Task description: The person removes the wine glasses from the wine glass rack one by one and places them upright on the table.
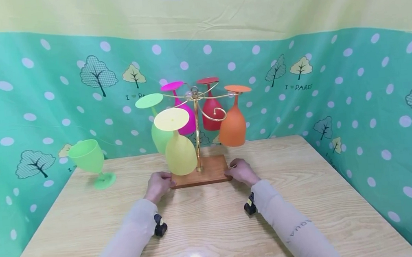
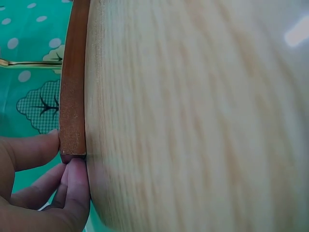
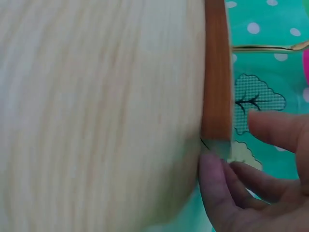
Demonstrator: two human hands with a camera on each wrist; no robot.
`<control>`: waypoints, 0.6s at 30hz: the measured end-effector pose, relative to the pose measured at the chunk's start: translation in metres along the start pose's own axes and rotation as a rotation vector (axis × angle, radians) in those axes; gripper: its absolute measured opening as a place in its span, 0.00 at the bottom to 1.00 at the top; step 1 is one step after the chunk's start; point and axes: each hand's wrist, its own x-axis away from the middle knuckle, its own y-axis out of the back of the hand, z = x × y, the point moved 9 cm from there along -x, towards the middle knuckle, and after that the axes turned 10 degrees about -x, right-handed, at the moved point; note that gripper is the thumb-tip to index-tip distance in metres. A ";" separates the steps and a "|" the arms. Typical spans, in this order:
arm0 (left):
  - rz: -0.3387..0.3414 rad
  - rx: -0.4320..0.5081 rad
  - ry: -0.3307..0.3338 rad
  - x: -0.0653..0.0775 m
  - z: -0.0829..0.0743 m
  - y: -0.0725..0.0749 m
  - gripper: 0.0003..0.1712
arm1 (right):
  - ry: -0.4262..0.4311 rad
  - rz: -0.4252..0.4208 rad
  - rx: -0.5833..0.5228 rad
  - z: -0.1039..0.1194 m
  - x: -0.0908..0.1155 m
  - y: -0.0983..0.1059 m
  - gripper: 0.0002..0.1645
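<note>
Green dotted cloth (image 1: pixel 218 56) hangs behind a pale wood-grain worktop (image 1: pixel 217 213). Towards its far edge stands the glass rack (image 1: pixel 197 139): a shiny gold post with curling arms above a flat reddish-brown wooden base (image 1: pixel 213 166). Five goblets (image 1: pixel 181 155) hang upside down from it, magenta, red, orange, green and yellow. The left grip (image 1: pixel 158 185) pinches the base's left end; the right grip (image 1: pixel 242 171) is loose, fingertips at the right end, thumb apart. Well left, a green goblet (image 1: pixel 88 157) stands on its foot.
</note>
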 end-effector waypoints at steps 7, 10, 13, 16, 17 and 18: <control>0.014 0.015 0.000 -0.002 -0.002 -0.002 0.20 | 0.072 -0.146 -0.079 0.021 -0.003 0.070 0.18; 0.013 0.018 -0.001 -0.002 -0.003 -0.002 0.21 | 0.135 -0.268 -0.177 0.042 -0.004 0.113 0.16; 0.010 0.009 0.005 -0.002 -0.002 -0.002 0.21 | 0.260 -0.393 -0.264 0.077 0.000 0.154 0.15; 0.016 0.007 0.009 -0.001 -0.001 -0.002 0.19 | 0.504 -0.466 -0.225 0.125 0.010 0.182 0.14; 0.018 0.007 0.011 -0.001 -0.001 -0.002 0.19 | 0.607 -0.479 -0.179 0.142 0.015 0.188 0.15; 0.019 0.006 0.013 -0.001 0.000 -0.002 0.18 | 0.709 -0.484 -0.120 0.159 0.020 0.191 0.15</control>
